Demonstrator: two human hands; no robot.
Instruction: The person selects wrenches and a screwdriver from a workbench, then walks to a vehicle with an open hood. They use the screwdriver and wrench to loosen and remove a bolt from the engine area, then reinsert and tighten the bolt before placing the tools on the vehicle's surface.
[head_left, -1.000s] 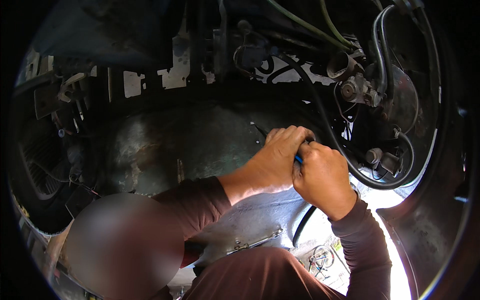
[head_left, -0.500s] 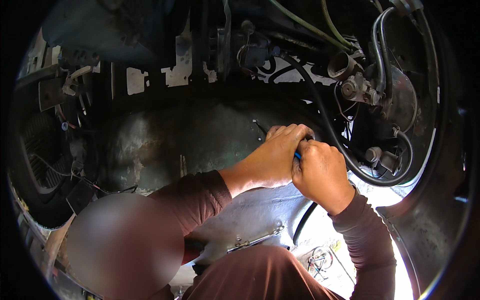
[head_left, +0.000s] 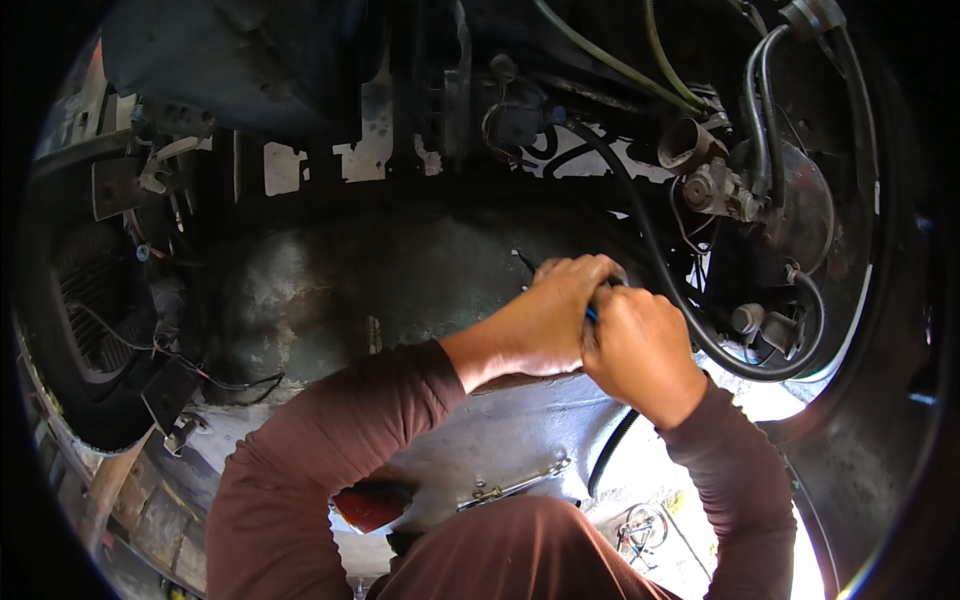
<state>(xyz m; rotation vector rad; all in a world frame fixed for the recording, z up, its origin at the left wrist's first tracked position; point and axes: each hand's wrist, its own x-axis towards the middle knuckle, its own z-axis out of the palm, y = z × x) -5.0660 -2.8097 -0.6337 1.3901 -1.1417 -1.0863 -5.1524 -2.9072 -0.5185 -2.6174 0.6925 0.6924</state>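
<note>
In front of a dark metal panel, my two hands meet with their fingers closed. My left hand is wrapped round a thin dark cable-like piece, whose end sticks out past the fingers at the upper left. My right hand presses against it as a closed fist. Between the two hands shows a small blue bit; most of what the right hand grips is hidden by its fingers.
A thick black hose curves down just right of my hands. Beyond it sit a metal fitting and a rounded tank. Loose wires hang at the left. A red lamp lies below my left arm.
Both hands stay together at nearly the same spot, with a slight turn of the right fist. The view has shifted a little, and my left upper sleeve shows more.
</note>
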